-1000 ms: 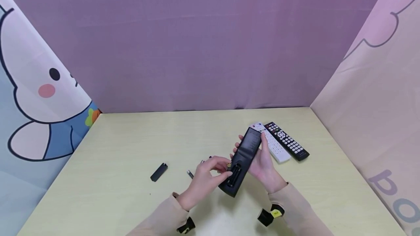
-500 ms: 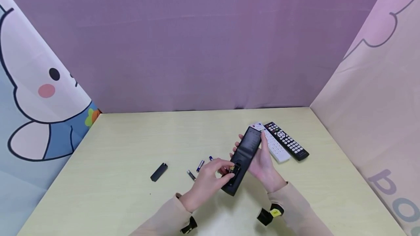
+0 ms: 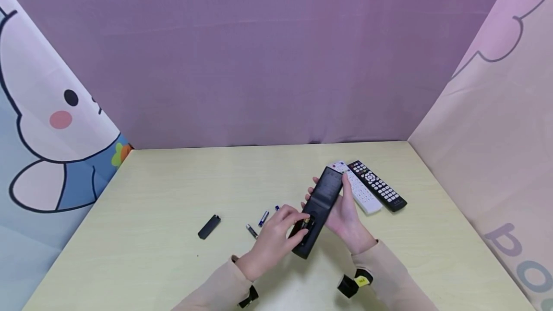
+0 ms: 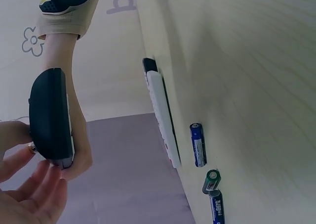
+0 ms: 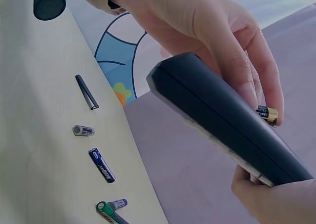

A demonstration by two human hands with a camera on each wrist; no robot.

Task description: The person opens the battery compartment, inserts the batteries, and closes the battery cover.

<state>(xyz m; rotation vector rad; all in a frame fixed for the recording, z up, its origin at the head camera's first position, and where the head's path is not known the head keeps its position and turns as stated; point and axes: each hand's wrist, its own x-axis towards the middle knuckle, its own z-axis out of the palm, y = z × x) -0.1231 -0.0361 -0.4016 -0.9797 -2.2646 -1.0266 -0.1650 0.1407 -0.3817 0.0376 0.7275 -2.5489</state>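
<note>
My right hand (image 3: 347,222) holds a black remote control (image 3: 325,196), tilted, with its back and uncovered battery compartment facing up. Between the thumb and fingers of my left hand (image 3: 273,240) is a battery (image 5: 268,115) with a gold-coloured end, at the compartment. In the right wrist view that gold end sticks out above the remote's back; how far the battery sits in its slot is hidden. The loose black battery cover (image 3: 209,227) lies left of my hands. Several batteries lie on the table near my left hand, among them a blue one (image 4: 198,145) and a green one (image 4: 212,180).
A white remote (image 3: 366,197) and another black remote (image 3: 380,187) lie side by side, buttons up, behind my right hand. A purple cloth wall (image 3: 276,61) closes off the table's back edge, with printed panels at both sides.
My left hand has moved slightly right with the battery, from the compartment's left edge to over the compartment. The right hand keeps the remote nearly still. Loose batteries have come into view behind the left hand.
</note>
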